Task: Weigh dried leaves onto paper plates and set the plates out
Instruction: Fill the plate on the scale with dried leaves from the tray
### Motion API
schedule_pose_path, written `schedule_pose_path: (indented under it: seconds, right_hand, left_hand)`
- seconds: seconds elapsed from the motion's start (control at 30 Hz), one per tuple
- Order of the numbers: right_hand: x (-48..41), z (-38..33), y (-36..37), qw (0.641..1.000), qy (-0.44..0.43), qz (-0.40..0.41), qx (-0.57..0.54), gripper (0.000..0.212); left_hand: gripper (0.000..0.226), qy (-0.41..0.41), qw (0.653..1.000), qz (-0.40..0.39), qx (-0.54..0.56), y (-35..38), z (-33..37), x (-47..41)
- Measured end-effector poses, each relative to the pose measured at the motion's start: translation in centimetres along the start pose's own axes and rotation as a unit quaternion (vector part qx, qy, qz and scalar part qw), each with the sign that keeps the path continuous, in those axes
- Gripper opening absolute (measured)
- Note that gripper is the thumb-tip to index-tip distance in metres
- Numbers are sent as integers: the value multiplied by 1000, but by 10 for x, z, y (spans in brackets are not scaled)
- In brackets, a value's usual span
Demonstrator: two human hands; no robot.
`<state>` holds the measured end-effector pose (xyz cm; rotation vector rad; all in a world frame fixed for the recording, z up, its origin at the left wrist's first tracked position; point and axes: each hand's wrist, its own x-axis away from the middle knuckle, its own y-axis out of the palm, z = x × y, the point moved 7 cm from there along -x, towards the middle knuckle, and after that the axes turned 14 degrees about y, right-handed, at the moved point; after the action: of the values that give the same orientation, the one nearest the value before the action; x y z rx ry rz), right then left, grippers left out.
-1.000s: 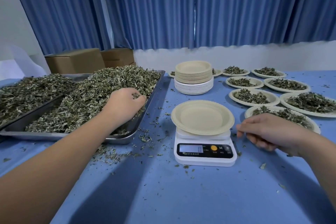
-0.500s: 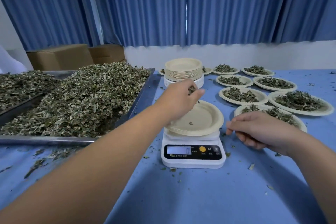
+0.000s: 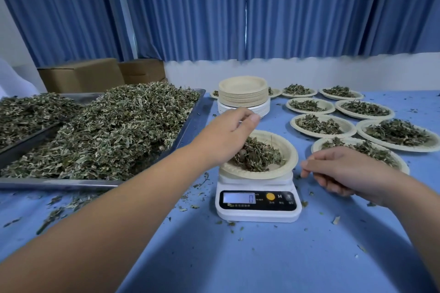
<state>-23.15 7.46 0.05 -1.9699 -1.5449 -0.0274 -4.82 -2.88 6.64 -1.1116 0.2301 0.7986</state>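
A white digital scale (image 3: 258, 207) stands at the table's middle with a paper plate (image 3: 289, 152) on it. A small heap of dried leaves (image 3: 257, 156) lies in that plate. My left hand (image 3: 226, 135) hovers over the plate's left side, fingers spread and relaxed, with leaves just beneath it. My right hand (image 3: 338, 169) rests on the table right of the scale, fingers loosely curled, holding nothing. A big pile of dried leaves (image 3: 114, 131) fills the metal tray (image 3: 192, 116) at left.
A stack of unused paper plates (image 3: 242, 93) stands behind the scale. Several filled plates (image 3: 321, 123) lie at the right back. A second tray of leaves (image 3: 26, 114) and cardboard boxes (image 3: 81, 75) sit far left. Leaf crumbs litter the blue tablecloth (image 3: 262, 257).
My left hand carried a handful of leaves from the tray to the plate and let them fall; the plate now holds a heap. My right hand stayed beside the scale.
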Motion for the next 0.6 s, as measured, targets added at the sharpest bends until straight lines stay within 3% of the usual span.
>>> schedule_pose_path:
  seconds: [0.1, 0.2, 0.3, 0.37, 0.43, 0.5, 0.6]
  right_hand:
    - [0, -1, -1, 1000, -3, 7, -2, 26]
    - [0, -2, -1, 1000, -7, 9, -2, 26]
    - [-1, -3, -1, 1000, -7, 12, -1, 26]
    - [-1, -3, -1, 1000, -6, 14, -1, 26]
    - [-1, -3, -1, 1000, -6, 15, 0, 25]
    - [-1, -3, -1, 1000, -6, 16, 0, 25]
    - [0, -4, 0, 1000, -7, 16, 3, 26]
  left_hand:
    - [26, -55, 987, 36, -149, -31, -26, 7]
    - [24, -149, 937, 48, -313, -71, -60, 25]
    - [38, -199, 836, -98, -502, -90, -92, 41]
    - [54, -237, 782, -175, -549, -98, -113, 54]
    - [69, -302, 774, -204, -518, -104, -134, 69]
    - [73, -362, 787, -218, -450, -103, -151, 83]
    - [62, -358, 814, -219, -403, -98, -159, 87]
